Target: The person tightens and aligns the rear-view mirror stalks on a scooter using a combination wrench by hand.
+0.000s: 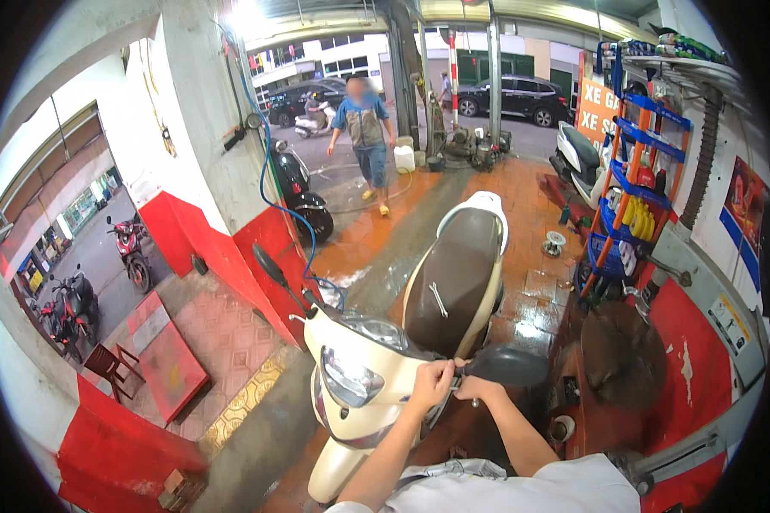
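Observation:
A cream scooter (325,466) stands in front of me, its headlight side toward me. Both my hands are at its handlebar on the right, just beside the stem of the dark mirror (509,366). My left hand (433,382) is closed, fingers pinched by the inner part of the handlebar; what they hold is hidden. Close to it, my right hand (479,389) is curled round the handlebar end below the mirror, near the lever tip. On the brown seat (462,256) lies a silver wrench (438,301).
A person (364,128) in blue walks on the wet tiled floor beyond the scooter. A blue-and-orange rack (629,184) with bottles stands at right, near a brown round disc (622,356). A blue hose (304,227) hangs by the red-and-white pillar. A cup (561,428) sits beside my right arm.

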Motion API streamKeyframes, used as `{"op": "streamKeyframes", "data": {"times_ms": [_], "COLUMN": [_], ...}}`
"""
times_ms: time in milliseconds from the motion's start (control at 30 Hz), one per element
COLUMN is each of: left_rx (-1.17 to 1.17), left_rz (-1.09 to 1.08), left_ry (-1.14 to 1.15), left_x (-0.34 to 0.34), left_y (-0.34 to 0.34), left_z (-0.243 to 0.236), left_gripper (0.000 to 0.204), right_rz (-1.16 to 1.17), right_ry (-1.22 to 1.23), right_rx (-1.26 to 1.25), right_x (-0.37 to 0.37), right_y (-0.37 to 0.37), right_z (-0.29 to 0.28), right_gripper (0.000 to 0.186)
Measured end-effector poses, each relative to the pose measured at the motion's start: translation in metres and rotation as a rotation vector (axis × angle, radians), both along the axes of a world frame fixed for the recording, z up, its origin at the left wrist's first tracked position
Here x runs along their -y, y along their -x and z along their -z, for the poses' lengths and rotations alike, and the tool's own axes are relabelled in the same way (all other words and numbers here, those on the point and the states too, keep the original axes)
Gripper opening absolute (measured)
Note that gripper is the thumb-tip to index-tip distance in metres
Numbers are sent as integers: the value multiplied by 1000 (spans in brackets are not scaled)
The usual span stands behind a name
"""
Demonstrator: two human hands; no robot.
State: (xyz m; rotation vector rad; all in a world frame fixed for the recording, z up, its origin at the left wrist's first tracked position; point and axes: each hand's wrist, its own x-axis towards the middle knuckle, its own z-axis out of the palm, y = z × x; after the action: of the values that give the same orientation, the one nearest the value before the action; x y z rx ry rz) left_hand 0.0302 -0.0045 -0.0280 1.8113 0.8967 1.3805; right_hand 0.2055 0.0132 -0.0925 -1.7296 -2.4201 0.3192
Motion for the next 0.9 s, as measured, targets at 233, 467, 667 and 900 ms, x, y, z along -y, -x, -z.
{"op": "streamKeyframes", "data": {"times_ms": [233,467,667,900], "left_rx": [14,-64,-91,32], "left_rz": [-14,-5,7,-20], "left_ry": [-11,-37,18,-21], "left_x": [1,-7,-4,-2], "left_y": [0,3,6,0], "left_z": [-1,7,5,3], "left_gripper": [39,25,26,40], "right_rz": [16,13,-1,15], "right_ry": [17,37,-33,38], "right_rx": [7,-23,-21,-35], "right_x": [5,1,3,1], "right_y": [5,3,1,6], "right_z": [-12,-6,-1,-6], "right_gripper": [58,57,59,58]}}
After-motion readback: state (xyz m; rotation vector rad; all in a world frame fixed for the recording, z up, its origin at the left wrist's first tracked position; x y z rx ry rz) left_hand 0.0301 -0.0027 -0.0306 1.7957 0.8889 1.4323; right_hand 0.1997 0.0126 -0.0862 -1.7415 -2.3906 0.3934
